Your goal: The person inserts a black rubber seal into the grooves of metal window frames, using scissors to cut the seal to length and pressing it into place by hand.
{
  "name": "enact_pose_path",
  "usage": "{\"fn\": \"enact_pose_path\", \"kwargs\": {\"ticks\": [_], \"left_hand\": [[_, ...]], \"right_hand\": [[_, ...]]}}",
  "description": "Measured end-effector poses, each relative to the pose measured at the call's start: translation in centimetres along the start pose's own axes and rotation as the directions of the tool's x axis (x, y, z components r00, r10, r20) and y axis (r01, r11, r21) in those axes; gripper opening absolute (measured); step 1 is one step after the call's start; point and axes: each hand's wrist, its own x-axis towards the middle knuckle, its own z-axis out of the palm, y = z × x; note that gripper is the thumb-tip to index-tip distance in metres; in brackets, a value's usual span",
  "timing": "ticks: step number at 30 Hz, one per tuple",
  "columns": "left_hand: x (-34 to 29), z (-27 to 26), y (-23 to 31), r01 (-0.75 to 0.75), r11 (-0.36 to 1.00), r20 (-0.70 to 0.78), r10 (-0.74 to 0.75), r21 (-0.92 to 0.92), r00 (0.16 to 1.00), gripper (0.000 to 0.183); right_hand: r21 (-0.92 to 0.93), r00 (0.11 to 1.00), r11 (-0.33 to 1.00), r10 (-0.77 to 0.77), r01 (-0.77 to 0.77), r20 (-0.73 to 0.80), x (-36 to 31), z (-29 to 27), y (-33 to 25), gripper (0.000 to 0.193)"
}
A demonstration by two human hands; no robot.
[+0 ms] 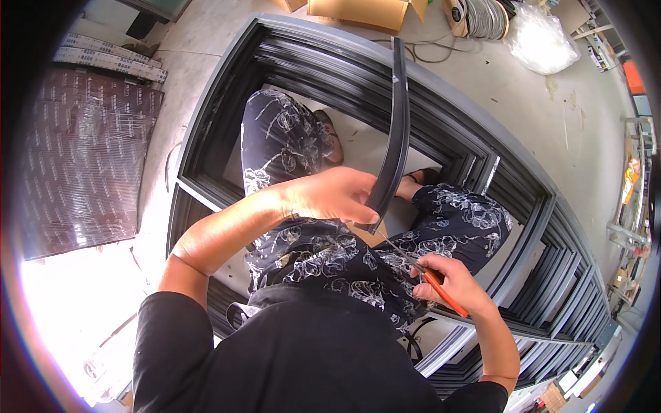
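Left fingers point(369, 217) holding black strip point(399, 127), near end, tool point(446, 293) in right fingers point(438, 263)

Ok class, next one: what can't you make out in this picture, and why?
All in the head view:
- Underside of the dark strip: hidden by its own upper face and the left hand.
- Tip of the orange-handled tool: too small to tell whether it touches the strip.
- Right sleeve: cut off by the lower edge.
- Lower-left background: washed out by glare.

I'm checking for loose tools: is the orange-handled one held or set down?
Held: the right hand has the tool's orange handle between thumb and fingers, with its thin end pointing toward the dark strip.
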Motion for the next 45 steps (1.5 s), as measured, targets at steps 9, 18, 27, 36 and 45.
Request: {"fn": "enact_pose_path", "kwargs": {"ticks": [9,18,27,36,45], "left_hand": [[0.0,0.0,-0.3,0.002,0.999,0.031,-0.003,0.047,1.000,0.022],[0.5,-0.5,0.1,0.050,0.997,0.105,-0.056,0.062,0.993,0.025],[1.1,-0.3,0.3,0.027,0.994,0.089,-0.036,0.109,0.995,0.026],[1.7,-0.4,-0.1,0.064,0.998,0.195,-0.060,-0.013,0.979,0.020],[3.0,-1.1,-1.6,0.086,0.979,0.264,-0.036,-0.182,0.964,0.018]], "right_hand": [[-0.034,0.998,0.998,0.052,-0.050,0.046,0.2,-1.2,-1.3,0.043],[-0.137,0.997,0.990,0.040,-0.031,0.064,0.1,-1.6,-2.3,0.044],[-0.228,1.000,0.974,-0.018,0.019,0.007,-0.3,-0.9,-1.8,0.035],[-0.274,0.984,0.947,-0.179,0.167,-0.019,-0.5,0.1,0.3,0.043],[-0.186,0.972,0.957,-0.231,0.221,-0.038,-0.4,0.4,1.4,0.040]]}}
